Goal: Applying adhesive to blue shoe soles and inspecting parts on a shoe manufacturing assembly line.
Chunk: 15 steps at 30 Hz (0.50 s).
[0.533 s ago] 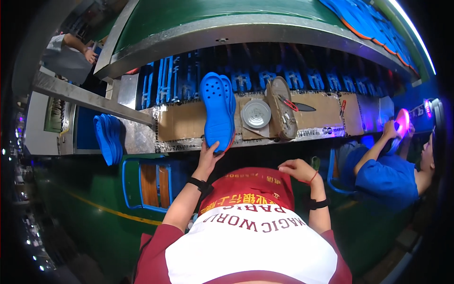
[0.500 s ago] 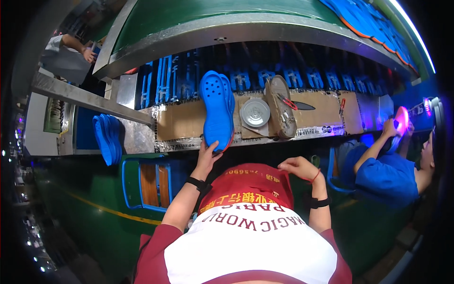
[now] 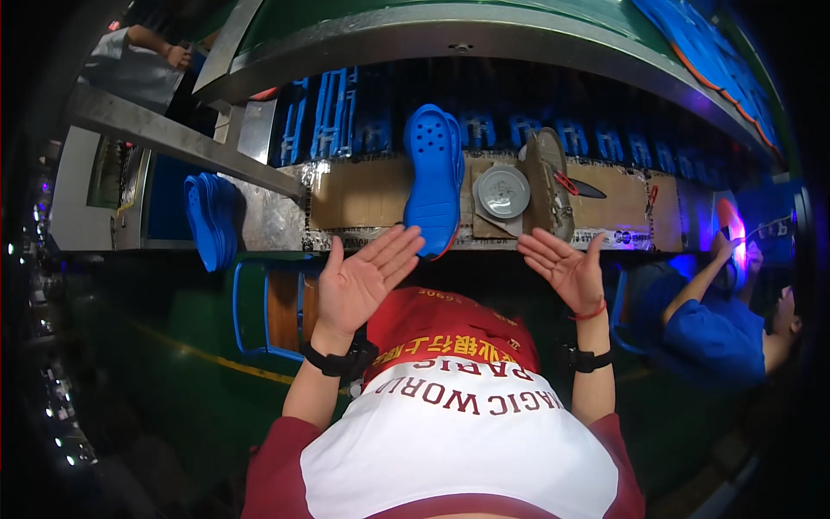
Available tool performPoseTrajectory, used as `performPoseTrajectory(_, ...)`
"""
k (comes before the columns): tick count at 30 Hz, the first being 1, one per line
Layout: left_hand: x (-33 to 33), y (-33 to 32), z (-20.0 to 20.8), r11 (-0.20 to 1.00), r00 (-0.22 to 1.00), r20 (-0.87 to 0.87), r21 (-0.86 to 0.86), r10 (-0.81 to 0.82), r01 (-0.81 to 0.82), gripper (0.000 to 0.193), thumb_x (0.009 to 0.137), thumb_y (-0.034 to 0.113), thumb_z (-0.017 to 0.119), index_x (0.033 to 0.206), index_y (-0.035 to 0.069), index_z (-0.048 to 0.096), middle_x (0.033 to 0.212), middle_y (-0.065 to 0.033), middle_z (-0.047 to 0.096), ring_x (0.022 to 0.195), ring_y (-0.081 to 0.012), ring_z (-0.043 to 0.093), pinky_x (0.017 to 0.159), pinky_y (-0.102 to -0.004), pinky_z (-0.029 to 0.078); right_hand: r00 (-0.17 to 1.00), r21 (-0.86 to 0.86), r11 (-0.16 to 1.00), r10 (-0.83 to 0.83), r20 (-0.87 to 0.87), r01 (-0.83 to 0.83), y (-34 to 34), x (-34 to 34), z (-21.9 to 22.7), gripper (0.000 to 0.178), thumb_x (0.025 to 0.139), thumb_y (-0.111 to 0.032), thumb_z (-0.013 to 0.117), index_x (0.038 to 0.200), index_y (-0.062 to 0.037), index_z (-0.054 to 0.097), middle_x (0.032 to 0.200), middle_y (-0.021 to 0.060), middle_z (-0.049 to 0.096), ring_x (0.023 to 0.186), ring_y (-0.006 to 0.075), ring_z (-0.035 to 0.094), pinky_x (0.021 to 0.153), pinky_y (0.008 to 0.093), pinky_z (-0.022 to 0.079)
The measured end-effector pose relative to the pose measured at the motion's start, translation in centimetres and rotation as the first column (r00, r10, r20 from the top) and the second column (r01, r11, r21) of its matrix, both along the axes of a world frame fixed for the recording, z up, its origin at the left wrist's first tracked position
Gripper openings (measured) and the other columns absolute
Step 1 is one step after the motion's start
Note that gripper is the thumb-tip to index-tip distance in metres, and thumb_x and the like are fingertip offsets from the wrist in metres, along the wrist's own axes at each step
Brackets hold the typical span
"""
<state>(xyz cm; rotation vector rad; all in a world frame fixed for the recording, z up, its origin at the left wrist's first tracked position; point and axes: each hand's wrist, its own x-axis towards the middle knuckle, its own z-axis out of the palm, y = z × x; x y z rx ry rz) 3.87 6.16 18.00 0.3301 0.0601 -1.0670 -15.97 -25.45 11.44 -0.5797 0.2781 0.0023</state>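
Note:
My left hand is held palm up, its fingers stretched toward the workbench and its thumb out. Nothing lies in it. The fingertips are at the near end of a stack of blue shoe soles, with holes at the far end; I cannot tell whether they touch. My right hand is also palm up with fingers spread and holds nothing. Beyond it is a brown, worn sole-shaped piece with red-handled scissors by it. A round white dish stands between that piece and the blue soles.
More blue soles are stacked at the bench's left end. Brown cardboard covers the bench top. A metal frame runs across the far side. A stool stands below left. At right, a co-worker in blue holds a brightly lit sole.
My left hand has let go of the blue soles and turned palm up with fingers stretched. My right hand has also opened palm up. The view has shifted, moving the bench items rightward.

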Motion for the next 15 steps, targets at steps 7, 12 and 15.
performPoseTrajectory(7,0.1,-0.8,4.8,0.981,0.979,0.131,-0.094,-0.156,0.169,0.084,0.099,0.061,0.012,0.147,-0.007,0.022,0.154,-0.0254,0.021,0.145,-0.0361,0.019,0.120,-0.0449,0.016,0.964,0.156,0.980,0.078,0.252,-0.120,6.2,4.9,8.3,0.115,0.081,-0.084,0.014,0.146,0.0104,0.022,0.150,0.0329,0.025,0.143,0.0394,0.025,0.117,0.0467,0.022)
performPoseTrajectory(12,0.6,-0.5,5.3,0.976,0.966,0.190,-0.095,-0.177,0.197,0.084,0.099,0.060,0.012,0.149,-0.007,0.018,0.156,-0.0245,0.018,0.146,-0.0346,0.017,0.120,-0.0446,0.014,0.967,0.147,0.987,0.034,0.251,-0.073,8.9,6.5,8.8,0.113,0.081,-0.084,0.012,0.148,0.0077,0.021,0.152,0.0291,0.023,0.144,0.0381,0.022,0.118,0.0467,0.017)
performPoseTrajectory(15,0.6,-0.7,5.5,0.985,0.979,0.141,-0.070,-0.144,0.155,0.085,0.099,0.062,0.014,0.149,-0.006,0.015,0.157,-0.0233,0.015,0.147,-0.0337,0.014,0.120,-0.0447,0.012,0.958,-0.391,0.905,-0.054,0.283,0.167,11.5,8.4,8.7,0.109,0.082,-0.084,0.015,0.149,0.0021,0.024,0.154,0.0184,0.028,0.144,0.0310,0.025,0.117,0.0450,0.017)
